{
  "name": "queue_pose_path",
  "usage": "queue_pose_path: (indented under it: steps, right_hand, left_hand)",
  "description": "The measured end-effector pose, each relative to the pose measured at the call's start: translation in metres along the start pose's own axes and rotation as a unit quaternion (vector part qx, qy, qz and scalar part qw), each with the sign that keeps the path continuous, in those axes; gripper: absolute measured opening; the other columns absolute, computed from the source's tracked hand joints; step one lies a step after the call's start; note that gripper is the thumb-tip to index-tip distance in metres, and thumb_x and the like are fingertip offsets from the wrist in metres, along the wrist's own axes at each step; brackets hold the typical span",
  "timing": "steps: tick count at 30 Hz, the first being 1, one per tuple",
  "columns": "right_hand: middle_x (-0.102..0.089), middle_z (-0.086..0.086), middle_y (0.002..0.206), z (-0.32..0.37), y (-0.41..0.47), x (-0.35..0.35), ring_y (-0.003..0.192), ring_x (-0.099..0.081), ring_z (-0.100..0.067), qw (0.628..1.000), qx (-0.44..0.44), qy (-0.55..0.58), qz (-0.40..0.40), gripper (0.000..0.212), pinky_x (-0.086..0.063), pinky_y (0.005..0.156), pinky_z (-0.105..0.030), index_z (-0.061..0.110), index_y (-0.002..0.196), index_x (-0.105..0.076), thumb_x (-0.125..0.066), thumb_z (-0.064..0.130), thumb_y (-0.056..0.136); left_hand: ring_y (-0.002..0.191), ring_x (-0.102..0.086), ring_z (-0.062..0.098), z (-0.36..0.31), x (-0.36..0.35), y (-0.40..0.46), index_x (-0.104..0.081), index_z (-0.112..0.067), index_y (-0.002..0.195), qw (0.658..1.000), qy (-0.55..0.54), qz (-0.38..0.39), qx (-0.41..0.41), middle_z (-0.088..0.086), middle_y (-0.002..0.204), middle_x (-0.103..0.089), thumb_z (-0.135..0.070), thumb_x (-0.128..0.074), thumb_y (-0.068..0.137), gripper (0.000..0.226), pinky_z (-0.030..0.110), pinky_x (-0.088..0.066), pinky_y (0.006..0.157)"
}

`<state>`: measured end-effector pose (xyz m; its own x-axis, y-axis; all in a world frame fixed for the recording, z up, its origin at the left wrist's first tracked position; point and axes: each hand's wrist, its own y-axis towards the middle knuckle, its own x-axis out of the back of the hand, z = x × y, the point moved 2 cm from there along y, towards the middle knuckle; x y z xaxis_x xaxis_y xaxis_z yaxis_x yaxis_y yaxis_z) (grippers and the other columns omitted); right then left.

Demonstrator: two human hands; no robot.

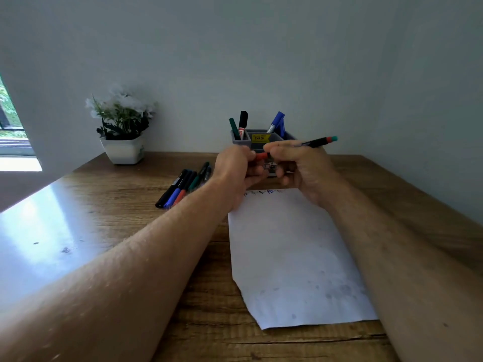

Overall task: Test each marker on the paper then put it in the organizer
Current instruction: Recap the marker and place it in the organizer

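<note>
My left hand and my right hand meet above the far end of the white paper. The right hand grips a slim black marker whose red and teal end points up to the right. Between the hands shows its red cap, pinched by my left fingers. The grey organizer stands just behind the hands with several markers upright in it. A row of loose markers lies on the desk to the left. Faint scribbles mark the paper's far edge.
A white pot of white flowers stands at the back left of the wooden desk. A wall runs close behind the organizer and along the right side. Glare from a window covers the desk's left part.
</note>
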<state>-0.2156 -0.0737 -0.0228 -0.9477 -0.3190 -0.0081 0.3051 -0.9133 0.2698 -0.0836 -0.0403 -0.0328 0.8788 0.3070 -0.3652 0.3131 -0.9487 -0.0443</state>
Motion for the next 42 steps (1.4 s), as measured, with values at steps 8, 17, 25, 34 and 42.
queue_pose_path:
  steps: [8, 17, 25, 34, 42]
  right_hand:
    - [-0.072, -0.016, 0.078, 0.012, -0.004, 0.001, 0.051, -0.063, -0.021, 0.996, 0.028, 0.070, -0.049, 0.008, -0.046, 0.041, -0.023, 0.013, 0.084, -0.063, -0.062, 0.011, 0.092]
    - [-0.066, -0.001, 0.063, 0.007, -0.009, -0.004, 0.043, -0.056, -0.009, 0.980, 0.129, -0.130, -0.078, 0.013, -0.044, 0.041, -0.020, 0.014, 0.091, -0.075, -0.081, 0.017, 0.079]
    - [-0.062, -0.001, 0.056, 0.003, -0.011, -0.015, 0.037, -0.050, -0.009, 0.989, 0.111, -0.058, -0.083, 0.019, -0.039, 0.036, -0.017, 0.000, 0.099, -0.072, -0.075, 0.012, 0.085]
    - [-0.063, -0.005, 0.060, 0.006, -0.009, -0.016, 0.041, -0.051, -0.012, 0.991, 0.097, -0.073, -0.061, 0.022, -0.042, 0.039, -0.020, 0.017, 0.100, -0.077, -0.071, 0.033, 0.087]
    - [-0.071, 0.012, 0.098, -0.010, 0.000, -0.019, 0.086, -0.064, 0.000, 0.933, 0.136, -0.328, -0.059, 0.031, -0.054, 0.080, -0.021, 0.028, 0.120, -0.070, -0.069, 0.024, 0.090]
  left_hand:
    - [0.068, -0.071, 0.015, -0.008, 0.006, 0.004, -0.065, -0.002, 0.106, 0.996, -0.072, 0.008, -0.061, 0.008, 0.080, -0.074, -0.016, -0.056, 0.099, 0.018, 0.029, -0.061, 0.068]
    - [0.075, -0.074, 0.023, -0.011, 0.014, 0.006, -0.061, -0.003, 0.102, 0.992, -0.105, -0.045, -0.056, 0.012, 0.081, -0.073, -0.004, -0.051, 0.099, 0.010, 0.035, -0.062, 0.073]
    - [0.097, -0.072, 0.030, -0.013, 0.008, 0.006, -0.056, -0.010, 0.092, 0.979, -0.189, -0.066, -0.036, 0.017, 0.099, -0.072, 0.001, -0.049, 0.098, 0.014, 0.043, -0.061, 0.082]
    - [0.102, -0.070, 0.029, -0.014, -0.002, 0.001, -0.040, -0.022, 0.125, 0.978, -0.168, -0.011, -0.120, 0.016, 0.119, -0.063, 0.010, -0.066, 0.085, 0.057, 0.043, -0.061, 0.082]
    - [0.093, -0.073, 0.011, -0.022, 0.009, 0.001, -0.047, -0.024, 0.123, 0.960, 0.080, -0.058, -0.264, -0.005, 0.108, -0.071, -0.008, -0.076, 0.084, 0.051, 0.039, -0.062, 0.080]
